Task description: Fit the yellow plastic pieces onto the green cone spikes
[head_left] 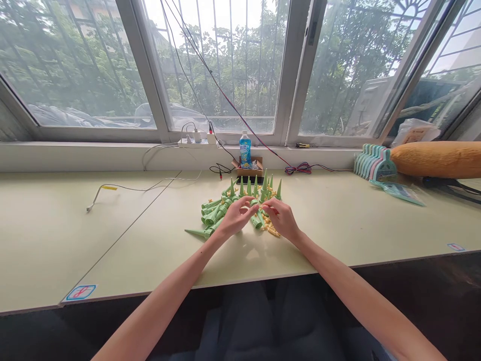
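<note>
My left hand [239, 215] is closed, thumb and fingers curled round the end of a green plastic spike [254, 203]. Close beside it, my right hand [281, 218] pinches a small yellowish plastic piece [262, 206], mostly hidden by the fingertips. The two hands nearly meet above the table. Several green spikes [213, 215] lie piled to the left of my left hand. Behind the hands, more upright green spikes [265, 188] stand with their tips up. Loose yellow plastic pieces [271, 228] are scattered beneath and beside my right hand.
A blue bottle [245, 150] stands in a small cardboard box [259, 165] by the window. Cables [300, 168] and a power strip [195, 142] lie along the back. At right are pastel plastic pieces [376, 160] and an orange-brown roll [436, 159]. The table's front edge [263, 279] is near me.
</note>
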The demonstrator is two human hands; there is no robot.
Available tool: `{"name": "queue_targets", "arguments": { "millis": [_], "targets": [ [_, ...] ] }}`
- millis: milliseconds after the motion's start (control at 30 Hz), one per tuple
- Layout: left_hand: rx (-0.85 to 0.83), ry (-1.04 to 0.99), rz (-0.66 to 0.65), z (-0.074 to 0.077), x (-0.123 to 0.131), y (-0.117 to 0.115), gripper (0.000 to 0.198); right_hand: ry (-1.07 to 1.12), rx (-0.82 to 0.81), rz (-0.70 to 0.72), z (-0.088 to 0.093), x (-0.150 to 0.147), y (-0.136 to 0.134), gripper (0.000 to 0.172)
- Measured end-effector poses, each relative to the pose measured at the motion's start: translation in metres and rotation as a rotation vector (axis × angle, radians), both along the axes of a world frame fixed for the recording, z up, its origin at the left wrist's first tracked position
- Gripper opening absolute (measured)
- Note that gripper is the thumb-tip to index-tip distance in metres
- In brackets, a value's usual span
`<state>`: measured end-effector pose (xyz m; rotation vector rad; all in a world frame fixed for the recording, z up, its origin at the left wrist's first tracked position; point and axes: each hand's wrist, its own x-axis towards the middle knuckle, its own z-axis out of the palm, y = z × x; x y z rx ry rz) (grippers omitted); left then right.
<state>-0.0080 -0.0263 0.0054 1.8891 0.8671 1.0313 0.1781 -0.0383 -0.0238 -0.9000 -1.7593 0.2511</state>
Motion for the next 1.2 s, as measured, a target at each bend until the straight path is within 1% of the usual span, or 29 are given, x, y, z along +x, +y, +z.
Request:
{"name": "queue_targets", "arguments": {
  "millis": [200,400,533,633,733,867,1067,1200],
  "targets": [
    [0.147,0.055,0.022,-0.008,-0.001,0.004,0.045,-0.060,-0.028,-0.049,0.000,0.001,0.000,0.037],
    [0.186,0.079,0.005,-0.007,0.000,0.002,0.046,-0.059,-0.048,-0.041,0.000,0.000,-0.001,0.039],
    [0.115,0.038,0.022,-0.004,0.002,0.001,0.049,0.001,-0.048,-0.064,0.001,-0.001,-0.002,0.038],
    [0.059,-0.034,0.050,-0.004,0.003,0.003,0.045,0.060,-0.021,-0.092,0.002,-0.001,-0.002,0.036],
    [0.038,-0.080,0.067,-0.003,0.004,0.004,0.043,0.095,0.010,-0.118,0.004,-0.001,-0.003,0.033],
    [0.012,-0.085,0.053,0.001,0.004,0.002,0.051,0.084,0.063,-0.145,0.004,0.000,-0.004,0.031],
    [-0.073,-0.062,-0.023,0.002,0.005,0.001,0.070,0.021,0.135,-0.095,0.002,0.000,-0.003,0.027],
    [-0.141,-0.064,-0.051,0.001,0.004,0.002,0.074,-0.012,0.164,-0.071,0.001,0.000,-0.002,0.025]
  ]
}}
